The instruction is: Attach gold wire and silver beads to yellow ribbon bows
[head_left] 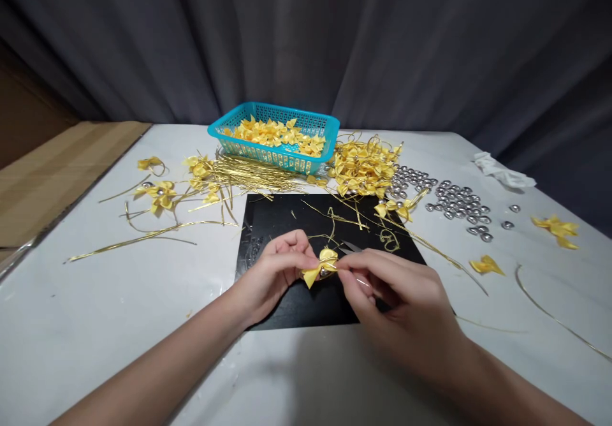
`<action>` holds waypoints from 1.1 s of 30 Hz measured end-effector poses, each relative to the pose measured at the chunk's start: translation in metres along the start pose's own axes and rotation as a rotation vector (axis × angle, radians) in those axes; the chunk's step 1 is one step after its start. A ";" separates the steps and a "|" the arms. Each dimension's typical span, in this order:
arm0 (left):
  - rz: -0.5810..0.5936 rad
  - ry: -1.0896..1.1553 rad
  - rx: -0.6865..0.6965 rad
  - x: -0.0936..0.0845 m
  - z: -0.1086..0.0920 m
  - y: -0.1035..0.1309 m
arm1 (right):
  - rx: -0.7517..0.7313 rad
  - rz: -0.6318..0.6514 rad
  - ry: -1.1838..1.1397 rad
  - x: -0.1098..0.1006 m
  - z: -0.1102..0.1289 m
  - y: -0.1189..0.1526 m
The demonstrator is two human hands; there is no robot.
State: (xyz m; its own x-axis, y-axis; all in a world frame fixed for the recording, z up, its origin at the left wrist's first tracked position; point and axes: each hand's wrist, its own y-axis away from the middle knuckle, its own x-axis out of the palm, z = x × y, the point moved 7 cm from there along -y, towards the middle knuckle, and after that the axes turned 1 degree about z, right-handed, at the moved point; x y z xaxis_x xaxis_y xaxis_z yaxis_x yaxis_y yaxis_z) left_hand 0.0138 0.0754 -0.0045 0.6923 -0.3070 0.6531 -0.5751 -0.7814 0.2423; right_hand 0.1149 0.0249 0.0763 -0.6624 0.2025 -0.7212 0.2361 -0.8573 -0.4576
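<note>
Two bare hands work over a black mat (299,314) on a white table (143,311). The left hand (277,270) pinches a yellow ribbon bow (312,277) with a silver bead at its middle; the right hand (399,286) pinches a thin gold cord (333,266) at the bow's right edge, pointed metal blades (352,247) showing beside its fingers. Behind the mat, a blue basket (331,146) holds yellow ribbon pieces (262,132). Gold strands (258,176) lie before it; to its right are heaped yellow bows (361,164), then scattered silver beads (456,201). A dark curtain (287,37) hangs behind.
</note>
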 end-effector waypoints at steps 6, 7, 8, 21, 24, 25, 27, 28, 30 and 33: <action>0.008 0.001 -0.001 0.001 0.000 0.001 | 0.110 0.022 -0.076 0.003 -0.009 -0.001; 0.012 -0.001 -0.005 0.001 0.000 0.001 | 0.152 0.027 -0.104 0.004 -0.012 0.000; 0.016 -0.003 -0.010 0.001 0.000 0.000 | 0.192 0.030 -0.131 0.006 -0.016 0.001; -0.021 -0.031 -0.026 -0.001 0.000 0.001 | 0.345 0.024 -0.379 0.026 -0.040 0.010; -0.030 -0.044 -0.014 -0.002 0.000 0.002 | 0.331 0.024 -0.385 0.028 -0.041 0.009; -0.031 -0.047 -0.012 -0.002 0.001 0.002 | 0.323 0.023 -0.385 0.028 -0.041 0.009; -0.029 -0.048 -0.011 -0.002 0.002 0.001 | 0.308 0.018 -0.388 0.028 -0.040 0.008; -0.028 -0.050 -0.012 -0.003 0.002 0.001 | 0.302 0.015 -0.389 0.029 -0.040 0.008; -0.026 -0.058 -0.012 -0.003 0.003 0.000 | 0.307 0.007 -0.405 0.029 -0.039 0.008; -0.025 -0.065 -0.002 -0.003 0.003 -0.001 | 0.372 -0.011 -0.477 0.031 -0.039 0.009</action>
State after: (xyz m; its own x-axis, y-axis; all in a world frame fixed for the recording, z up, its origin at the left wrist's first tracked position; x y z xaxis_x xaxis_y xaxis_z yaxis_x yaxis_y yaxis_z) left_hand 0.0136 0.0757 -0.0084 0.7333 -0.3223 0.5987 -0.5584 -0.7879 0.2597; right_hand 0.1247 0.0418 0.0296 -0.9296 0.0515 -0.3650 0.0199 -0.9817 -0.1893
